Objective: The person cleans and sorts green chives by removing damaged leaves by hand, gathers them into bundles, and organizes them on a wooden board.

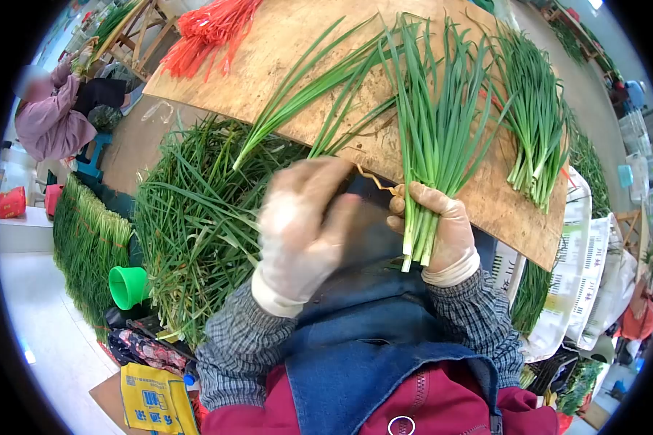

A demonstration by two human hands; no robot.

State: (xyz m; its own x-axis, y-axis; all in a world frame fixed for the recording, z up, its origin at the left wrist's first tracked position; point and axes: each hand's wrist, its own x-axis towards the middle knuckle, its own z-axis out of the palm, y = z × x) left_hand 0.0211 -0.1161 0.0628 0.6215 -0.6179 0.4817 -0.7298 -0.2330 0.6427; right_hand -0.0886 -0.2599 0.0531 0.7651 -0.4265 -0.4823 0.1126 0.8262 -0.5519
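My right hand (442, 225), in a pale thin glove, is closed around the white lower ends of a bunch of garlic chives (439, 116). Its leaves fan out over the wooden board (341, 54). To the left, my gloved left hand (301, 225) is raised beside the board's near edge. Motion smears its fingers, so their grip cannot be made out. A thin, bent yellowish strip (374, 177) juts out near my right fingertips. Loose chive stalks (297, 98) lie across the board, left of the held bunch. Another bunch of chives (535, 119) rests on the board's right side.
Red plastic strips (209, 32) lie at the board's far left. A large heap of chives (196, 217) stands left of me, near a green cup (128, 287). White crates (577, 254) are at right. Another person (54, 116) sits at upper left.
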